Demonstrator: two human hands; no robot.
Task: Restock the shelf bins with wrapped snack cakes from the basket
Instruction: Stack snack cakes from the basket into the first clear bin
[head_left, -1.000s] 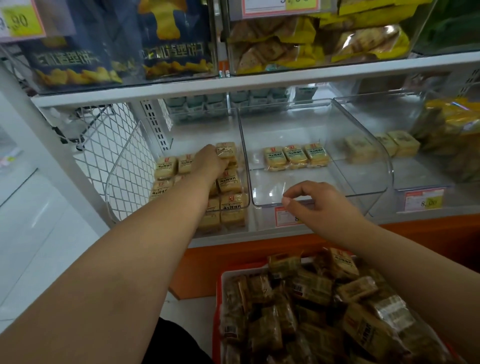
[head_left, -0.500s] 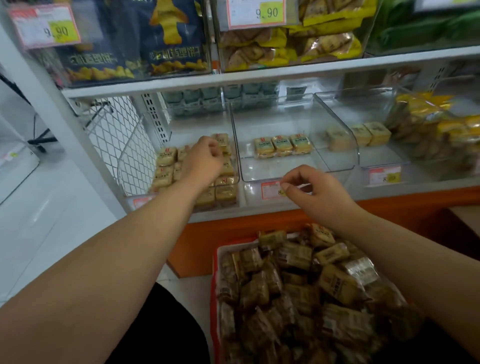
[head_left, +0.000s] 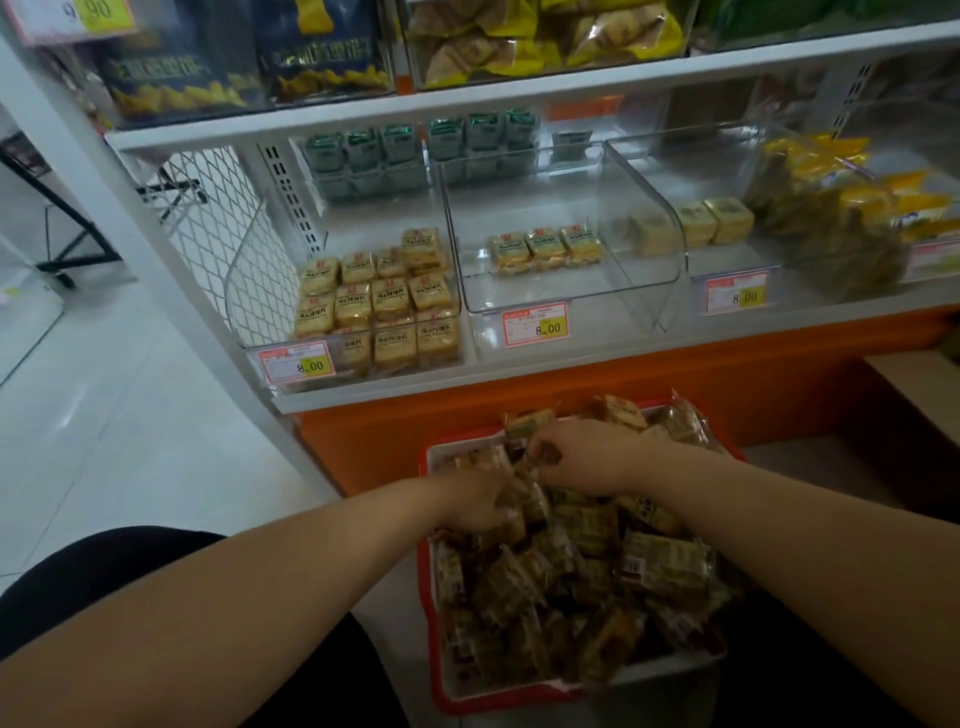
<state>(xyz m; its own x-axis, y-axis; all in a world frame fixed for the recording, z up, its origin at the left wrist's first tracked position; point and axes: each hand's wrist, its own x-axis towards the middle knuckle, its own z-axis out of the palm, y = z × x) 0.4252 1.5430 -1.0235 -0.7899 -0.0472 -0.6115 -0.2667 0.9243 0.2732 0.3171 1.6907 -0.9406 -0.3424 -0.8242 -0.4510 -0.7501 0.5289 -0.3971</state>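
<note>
A red basket (head_left: 430, 597) on the floor in front of me is heaped with wrapped snack cakes (head_left: 582, 587) in brownish film. My left hand (head_left: 475, 501) is down in the pile near the basket's far left, its fingers curled round a wrapped cake. Just beyond it, my right hand (head_left: 584, 457) is over the far end of the pile, with curled fingers pinching another wrapped cake. On the shelf above, the left clear bin (head_left: 358, 358) holds several rows of yellow cakes. The middle clear bin (head_left: 649, 291) holds only three yellow cakes (head_left: 545, 247) at its back.
A third bin (head_left: 727, 260) to the right has a few pale cakes. Yellow bagged snacks (head_left: 841, 218) fill the far right. Price tags (head_left: 535, 325) hang on the bin fronts. A wire mesh panel (head_left: 208, 234) closes the shelf's left end, with white floor beyond. The shelf base is orange.
Both hands have come down from the shelf into the basket. The left hand left the left bin's cakes, and the right hand dropped from the middle bin's front edge.
</note>
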